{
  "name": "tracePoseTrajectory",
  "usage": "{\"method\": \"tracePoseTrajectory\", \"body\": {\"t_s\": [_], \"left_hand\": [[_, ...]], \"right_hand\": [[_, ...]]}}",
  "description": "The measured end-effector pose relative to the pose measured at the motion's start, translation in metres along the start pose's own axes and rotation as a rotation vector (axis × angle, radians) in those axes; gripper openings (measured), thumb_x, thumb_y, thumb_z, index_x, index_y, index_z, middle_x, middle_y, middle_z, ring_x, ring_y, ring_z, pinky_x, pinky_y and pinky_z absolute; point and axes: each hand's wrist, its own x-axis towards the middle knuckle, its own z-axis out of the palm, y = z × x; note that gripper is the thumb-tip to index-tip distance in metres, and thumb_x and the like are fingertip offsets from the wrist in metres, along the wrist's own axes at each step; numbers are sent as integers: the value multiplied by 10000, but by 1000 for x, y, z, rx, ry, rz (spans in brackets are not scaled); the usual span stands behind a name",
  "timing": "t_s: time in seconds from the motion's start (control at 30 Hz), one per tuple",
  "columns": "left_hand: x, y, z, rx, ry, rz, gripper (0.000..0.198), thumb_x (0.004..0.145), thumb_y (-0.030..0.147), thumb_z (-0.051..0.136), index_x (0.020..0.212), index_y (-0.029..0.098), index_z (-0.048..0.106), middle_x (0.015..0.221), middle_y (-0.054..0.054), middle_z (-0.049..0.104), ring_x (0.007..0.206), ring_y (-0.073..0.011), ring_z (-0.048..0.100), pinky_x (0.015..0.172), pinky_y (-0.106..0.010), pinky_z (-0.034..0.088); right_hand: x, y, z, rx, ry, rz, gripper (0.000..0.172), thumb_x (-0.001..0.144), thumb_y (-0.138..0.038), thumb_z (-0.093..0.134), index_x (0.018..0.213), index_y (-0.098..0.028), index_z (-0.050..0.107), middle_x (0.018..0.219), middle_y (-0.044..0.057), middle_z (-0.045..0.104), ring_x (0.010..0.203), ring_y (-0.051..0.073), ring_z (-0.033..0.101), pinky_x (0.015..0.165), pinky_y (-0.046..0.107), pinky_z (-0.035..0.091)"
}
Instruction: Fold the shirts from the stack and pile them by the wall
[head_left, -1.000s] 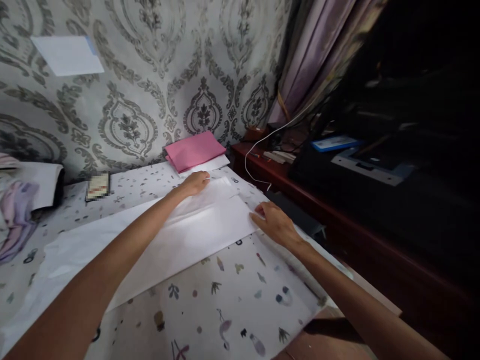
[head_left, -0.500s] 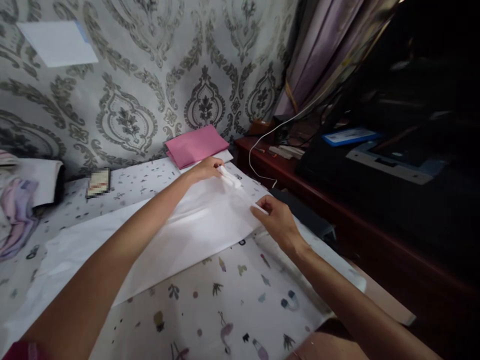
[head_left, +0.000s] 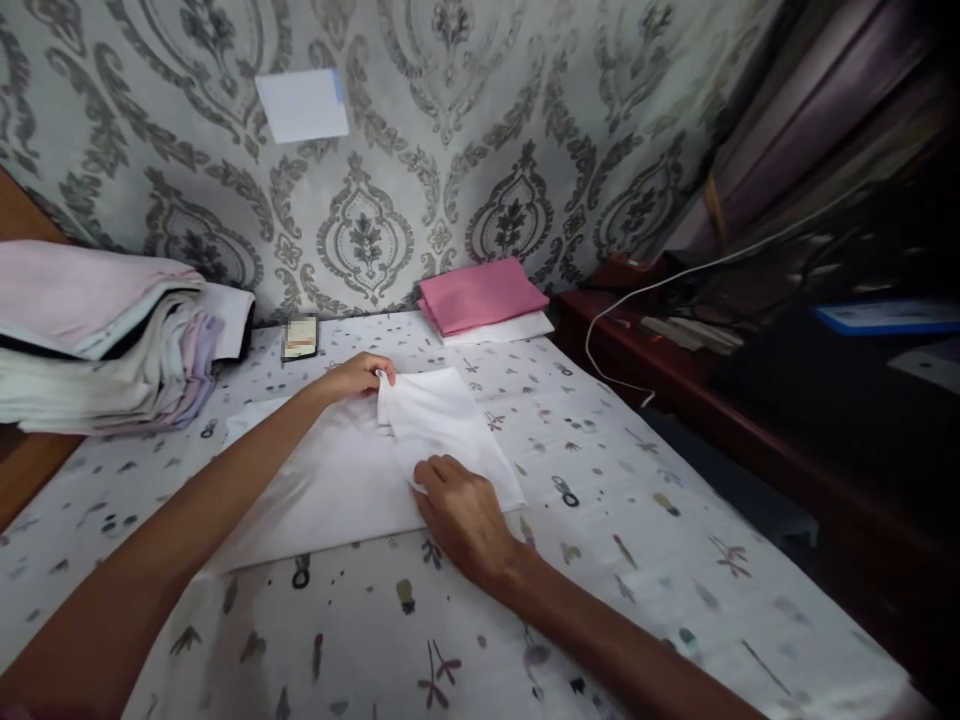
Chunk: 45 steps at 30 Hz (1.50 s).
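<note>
A white cloth (head_left: 330, 480) lies on the patterned bed sheet (head_left: 360, 630), its right end turned over onto itself toward the left. My left hand (head_left: 361, 375) pinches the far corner of the turned-over edge. Closer to me, my right hand (head_left: 461, 510) has its fingers closed on the near corner of that same edge, lightly above the lower layer. Between the two hands the edge runs in small creases. My left forearm hides part of the cloth's left end.
Behind the cloth, a folded pink cloth (head_left: 484, 297) rests on a white one (head_left: 517, 328). A small dark-edged card-like item (head_left: 301, 338) lies near the wall. Folded clothes (head_left: 97, 320) are stacked at left. A dark red table (head_left: 675, 370) with a white cable (head_left: 600, 320) stands at right.
Both hands have brought the cloth's right end leftward, folding it over the rest. The head view has turned left, bringing the stack of clothes further into sight.
</note>
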Motion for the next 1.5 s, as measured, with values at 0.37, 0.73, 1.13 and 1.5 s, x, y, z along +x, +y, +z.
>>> {"method": "tracePoseTrajectory", "body": {"t_s": [0.37,0.73,1.13,1.5], "left_hand": [[-23,3,-9,-380,24,-150,260,665,328,728,842,153,653,754,-50,696,614,-184,668,574,-311,541],[-35,-5,8,-284,279,-242,243,673,89,706,864,163,576,715,-13,615,654,-166,654,642,-312,565],[-78,4,44,794,80,213,585,1003,469,351,1512,181,331,1630,-168,301,1520,-285,238,1211,-450,216],[-32,20,73,818,-27,102,712,1006,582,253,1598,191,192,1690,-122,71,1562,-279,4,1225,-555,-10]], "right_hand": [[14,-28,2,54,87,-22,186,812,-34,563,800,-217,536,779,10,635,703,160,566,553,274,336],[20,-49,10,64,-23,-20,133,877,-81,556,863,-209,587,857,44,655,805,199,594,587,293,427],[6,1,-3,89,56,-4,352,972,-240,493,1279,-105,601,1376,220,587,1287,315,545,1043,501,468],[-8,15,14,63,-15,-32,387,986,-262,456,1334,-151,587,1462,173,536,1402,288,449,1146,523,381]]}}
